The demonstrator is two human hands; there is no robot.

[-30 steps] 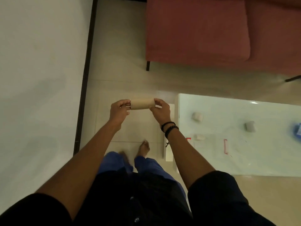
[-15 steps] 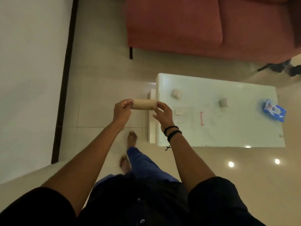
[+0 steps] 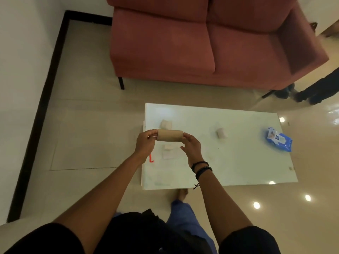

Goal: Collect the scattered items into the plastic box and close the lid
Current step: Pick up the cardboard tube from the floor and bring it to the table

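Note:
I hold a brown cardboard tube (image 3: pixel 170 135) level between both hands, above the left part of the white table (image 3: pixel 238 162). My left hand (image 3: pixel 145 143) pinches its left end and my right hand (image 3: pixel 191 146) grips its right end. On the table lie a white lump (image 3: pixel 166 124) just beyond the tube, a second white lump (image 3: pixel 221 133) to the right, small pale pieces (image 3: pixel 168 150) under my hands, a red hook-shaped item (image 3: pixel 151 158) by my left wrist, and a blue wipes pack (image 3: pixel 278 141) at the far right. I see no plastic box.
A red sofa (image 3: pixel 201 43) stands behind the table. At the far right, another person's dark legs and shoes (image 3: pixel 311 92) are on the glossy tiled floor. A white wall with a black skirting (image 3: pixel 36 116) runs along the left. My bare foot (image 3: pixel 181 194) is by the table's near edge.
I have stepped to the right, so the table now lies under my hands and is fully in view. Both hands have kept hold of the cardboard tube.

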